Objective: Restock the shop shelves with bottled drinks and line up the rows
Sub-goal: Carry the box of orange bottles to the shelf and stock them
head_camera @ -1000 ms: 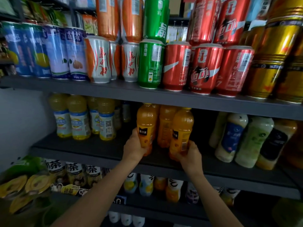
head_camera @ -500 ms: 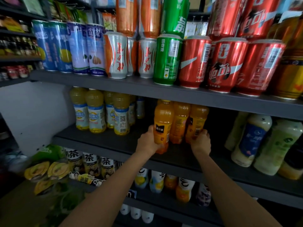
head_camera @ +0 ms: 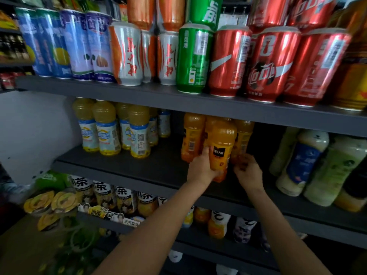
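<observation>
Both hands have slid rightward along the middle shelf since a second ago, and the orange bottles now stand bunched tighter together. Left hand is wrapped around the lower half of the front orange bottle, fingers closed on it, and that bottle stands nearest the shelf's front edge with its black label facing out. Right hand is just beside it, fingers curled near the base of the bottle behind (whether it truly grips or only nudges, I cannot tell). Another orange bottle stands to the left, turned so its barcode shows.

Progress, by my reading: this cluster is on the shelf but not yet squared up, labels facing different ways. A bare stretch of shelf separates it from the pale yellow bottles toward the left end, so there looks to be room to fill. Cans on the top shelf look stocked.
</observation>
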A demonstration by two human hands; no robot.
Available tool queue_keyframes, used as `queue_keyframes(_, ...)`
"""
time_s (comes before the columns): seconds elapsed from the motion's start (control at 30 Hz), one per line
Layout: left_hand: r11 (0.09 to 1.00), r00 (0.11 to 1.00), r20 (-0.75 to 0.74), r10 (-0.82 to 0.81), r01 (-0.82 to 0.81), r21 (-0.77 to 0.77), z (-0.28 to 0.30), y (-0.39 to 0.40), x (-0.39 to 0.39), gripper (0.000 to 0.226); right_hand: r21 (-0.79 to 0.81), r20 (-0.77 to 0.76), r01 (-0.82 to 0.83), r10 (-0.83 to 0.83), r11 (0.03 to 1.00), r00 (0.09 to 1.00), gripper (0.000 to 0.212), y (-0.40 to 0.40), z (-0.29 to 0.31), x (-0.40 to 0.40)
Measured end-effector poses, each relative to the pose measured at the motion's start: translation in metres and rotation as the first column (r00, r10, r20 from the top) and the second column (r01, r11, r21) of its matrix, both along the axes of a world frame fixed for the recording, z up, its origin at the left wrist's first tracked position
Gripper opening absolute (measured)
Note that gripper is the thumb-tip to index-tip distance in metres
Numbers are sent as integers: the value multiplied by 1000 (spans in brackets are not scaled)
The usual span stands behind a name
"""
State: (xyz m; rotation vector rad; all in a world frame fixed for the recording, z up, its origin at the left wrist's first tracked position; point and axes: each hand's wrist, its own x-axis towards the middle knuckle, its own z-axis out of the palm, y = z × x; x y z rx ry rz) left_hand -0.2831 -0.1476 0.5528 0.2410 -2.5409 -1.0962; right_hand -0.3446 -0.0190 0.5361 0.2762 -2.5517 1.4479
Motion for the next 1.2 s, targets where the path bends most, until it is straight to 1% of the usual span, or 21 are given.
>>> queue_keyframes(0.07, 999, 1000, -6, -22, 22, -25, -1, 10, -13, 71, -20, 55, -146, 147, 989, 988, 52, 1, -1, 14)
queue_keyframes(0.1, 998, 999, -2, -39, 39, -44, -1, 14, -19, 71, 9, 59, -180, 179, 984, 982, 55, 1, -2, 17)
queue_keyframes(0.17, 990, 998, 10, -61, 62, -127, -1, 18, -30, 67, 78, 23, -139, 137, 987, 990, 58, 2, -4, 16)
queue_keyframes(0.27, 928, 999, 13, -49, 50, -370, -5, 17, -39, 52, 93, 35, -4, 1, 996, 999, 58, 1, -2, 7)
queue_keyframes(0.33, 908, 999, 2, -47, 44, -417, -11, 10, -38, 49, 95, 63, 23, -29, 995, 998, 55, -1, 0, 6)
queue_keyframes(0.37, 916, 999, -2, -43, 38, -400, -14, 5, -32, 49, 105, 53, 34, -40, 994, 998, 52, -2, 1, 8)
queue_keyframes(0.43, 943, 999, -47, -25, 8, -332, -22, -7, -14, 52, 90, -57, 94, -90, 991, 994, 45, -6, 3, 21)
queue_keyframes(0.5, 966, 990, -143, 2, -39, -255, -33, -23, 16, 49, -13, -201, 166, -165, 986, 966, 38, -18, 3, 47)
queue_keyframes(0.53, 974, 980, -199, 28, -71, -214, -41, -33, 34, 46, -63, -260, 162, -173, 985, 950, 35, -28, 4, 62)
queue_keyframes(0.57, 978, 968, -243, 68, -113, -176, -50, -45, 54, 42, -88, -306, 121, -142, 989, 941, 33, -41, 4, 78)
queue_keyframes(0.63, 966, 936, -281, 211, -244, -87, -71, -72, 104, 33, -53, -320, -68, 47, 996, 946, 32, -75, -1, 108)
queue_keyframes(0.7, 915, 895, -198, 399, -401, 31, -102, -102, 163, 25, 20, -226, -285, 282, 958, 932, 31, -117, -12, 140)
queue_keyframes(0.77, 833, 835, -21, 550, -546, 91, -146, -129, 229, 21, 131, -110, -466, 480, 875, 870, 29, -161, -33, 176)
queue_keyframes(0.83, 724, 734, 104, 671, -679, 119, -194, -152, 299, 22, 270, 79, -646, 652, 714, 754, 28, -201, -69, 218)
queue_keyframes(0.9, 550, 568, 278, 775, -822, 146, -239, -171, 372, 24, 349, 311, -793, 737, 499, 600, 27, -230, -119, 263)
queue_keyframes(0.97, 369, 372, 499, 783, -923, 109, -275, -186, 444, 25, 388, 463, -877, 763, 283, 451, 24, -247, -176, 308)
queue_keyframes(1.0, 316, 299, 566, 768, -946, 70, -292, -191, 478, 26, 399, 534, -899, 752, 179, 387, 22, -251, -204, 331)
queue_keyframes(1.07, 281, 213, 637, 741, -960, -6, -324, -199, 536, 26, 376, 680, -927, 681, -7, 271, 22, -252, -263, 369)
queue_keyframes(1.1, 285, 188, 665, 723, -958, -39, -340, -203, 558, 25, 356, 735, -932, 636, -69, 234, 24, -251, -293, 385)
queue_keyframes(1.13, 305, 173, 692, 701, -950, -71, -356, -207, 576, 25, 338, 767, -936, 606, -101, 212, 25, -250, -322, 398)
queue_keyframes(1.2, 367, 170, 717, 676, -922, -127, -396, -215, 598, 27, 266, 801, -958, 577, -110, 157, 22, -252, -382, 415)
